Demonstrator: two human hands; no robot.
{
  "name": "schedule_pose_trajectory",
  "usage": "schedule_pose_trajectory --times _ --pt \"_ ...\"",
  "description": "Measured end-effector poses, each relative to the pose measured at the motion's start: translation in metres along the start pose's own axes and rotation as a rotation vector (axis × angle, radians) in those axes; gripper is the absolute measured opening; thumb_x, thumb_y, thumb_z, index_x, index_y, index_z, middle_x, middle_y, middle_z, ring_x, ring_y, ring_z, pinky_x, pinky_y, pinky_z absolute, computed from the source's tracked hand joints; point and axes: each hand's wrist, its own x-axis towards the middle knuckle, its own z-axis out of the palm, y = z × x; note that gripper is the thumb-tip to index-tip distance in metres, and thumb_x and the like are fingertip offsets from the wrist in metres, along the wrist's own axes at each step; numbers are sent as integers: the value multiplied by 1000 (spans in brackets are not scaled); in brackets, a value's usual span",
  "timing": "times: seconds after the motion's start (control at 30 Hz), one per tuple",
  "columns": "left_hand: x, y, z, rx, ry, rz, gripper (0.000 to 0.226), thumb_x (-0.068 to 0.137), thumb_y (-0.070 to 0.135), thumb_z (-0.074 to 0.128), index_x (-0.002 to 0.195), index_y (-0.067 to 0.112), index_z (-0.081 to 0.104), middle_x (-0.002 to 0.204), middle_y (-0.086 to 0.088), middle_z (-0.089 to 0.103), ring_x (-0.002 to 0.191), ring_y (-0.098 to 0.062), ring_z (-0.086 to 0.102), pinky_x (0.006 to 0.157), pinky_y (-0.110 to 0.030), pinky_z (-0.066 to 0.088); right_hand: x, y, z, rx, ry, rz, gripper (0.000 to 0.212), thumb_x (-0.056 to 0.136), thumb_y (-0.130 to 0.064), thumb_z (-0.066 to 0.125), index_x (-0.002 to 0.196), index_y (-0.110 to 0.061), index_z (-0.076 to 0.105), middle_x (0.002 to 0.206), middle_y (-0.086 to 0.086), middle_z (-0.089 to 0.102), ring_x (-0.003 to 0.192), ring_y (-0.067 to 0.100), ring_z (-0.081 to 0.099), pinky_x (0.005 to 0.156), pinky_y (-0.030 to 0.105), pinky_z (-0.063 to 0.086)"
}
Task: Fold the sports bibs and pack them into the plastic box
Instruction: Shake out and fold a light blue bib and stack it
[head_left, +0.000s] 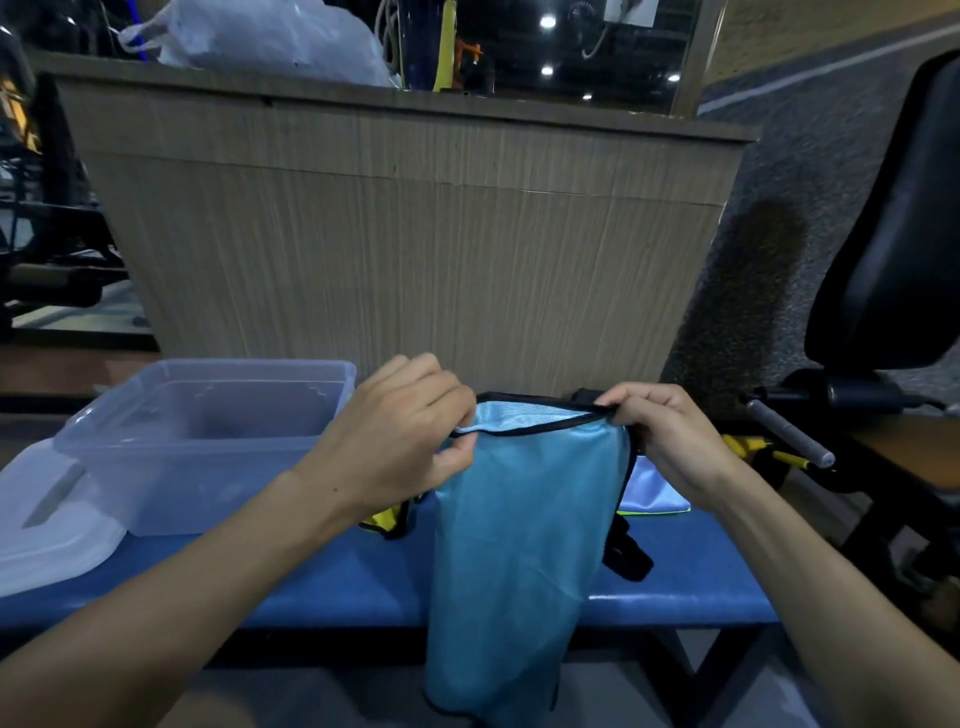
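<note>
A light blue sports bib (514, 545) with black trim hangs in the air over the blue bench (332, 582), its lower end dropping below the bench's front edge. My left hand (400, 441) pinches its top edge on the left, and my right hand (670, 436) grips the top edge on the right. A clear plastic box (208, 441) stands open and looks empty on the bench's left part. Its lid (47, 530) lies at the far left. A yellow bib (387, 522) peeks out under my left wrist. More bibs (654, 493) lie behind my right hand.
A wood-panelled counter (415, 234) rises right behind the bench, with a plastic bag (270, 36) on top. Black gym equipment with a padded seat (893, 234) and a metal handle (789, 434) stands close on the right. More machines are at the far left.
</note>
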Motion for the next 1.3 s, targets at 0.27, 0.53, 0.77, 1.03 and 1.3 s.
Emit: schedule_pose_trajectory --times 0.27,0.53,0.77,1.03,1.3 --pt "-4 -9 11 28 -162 -59 11 76 16 63 69 10 58 67 -2 53 68 -23 47 62 -27 31 1 -36 8 33 -146 -82 45 85 14 42 72 -12 77 72 12 70 62 15 62 58 20 50" --pt "8 -3 5 -123 -99 -155 22 79 16 44 61 8 53 60 0 47 63 -19 42 56 -28 32 -5 -38 5 34 -165 -64 27 77 2 50 72 -7 75 71 14 68 61 17 61 55 21 47" --pt "6 -7 -3 -416 -136 -286 17 80 17 55 79 17 72 76 13 66 78 -8 54 68 -23 46 -3 -27 -4 -6 -48 -29 43 89 11 42 71 -11 75 70 9 67 61 14 60 54 22 45" --pt "14 -23 -26 -625 -497 -333 33 92 7 67 100 38 78 94 21 74 108 -6 55 88 -18 46 3 -16 -1 -47 -32 2 38 89 9 46 75 -10 75 79 12 68 73 18 59 66 27 44" --pt "46 -42 -58 -1056 -856 -392 31 97 1 64 126 12 63 108 -6 76 102 -23 69 95 -34 50 12 -12 0 -29 -38 24 34 87 6 48 75 -10 76 77 11 69 69 17 62 59 22 48"
